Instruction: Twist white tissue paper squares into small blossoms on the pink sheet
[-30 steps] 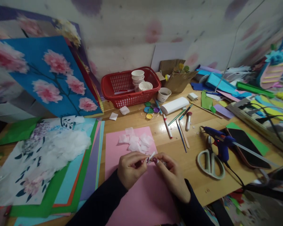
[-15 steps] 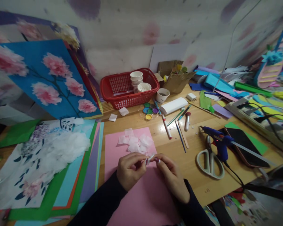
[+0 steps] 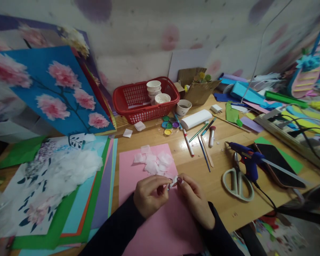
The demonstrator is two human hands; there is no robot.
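Observation:
Over the pink sheet (image 3: 160, 227), my left hand (image 3: 152, 195) pinches one side of a small piece of white tissue paper (image 3: 174, 181). The other side of that piece is between the thumb and fingers of my right hand (image 3: 194, 199). Both hands are close together, with the tissue bridging their fingertips. Just beyond them, several pale tissue squares (image 3: 153, 163) lie loosely overlapped on the upper part of the pink sheet. A single tissue square (image 3: 127, 133) and a small stack (image 3: 140, 126) rest on the wooden table farther back.
Scissors (image 3: 237, 185), a blue glue gun (image 3: 246, 158) and a phone (image 3: 280, 165) lie at the right. A red basket (image 3: 149, 115) holds paper cups at the back. Coloured sheets (image 3: 101, 199) and white fluff (image 3: 80, 165) cover the left, below a blue flower picture (image 3: 77, 121).
Both hands have shifted slightly, my left hand a little to the right. The tissue between the fingertips has moved slightly right and down and shows a bit more.

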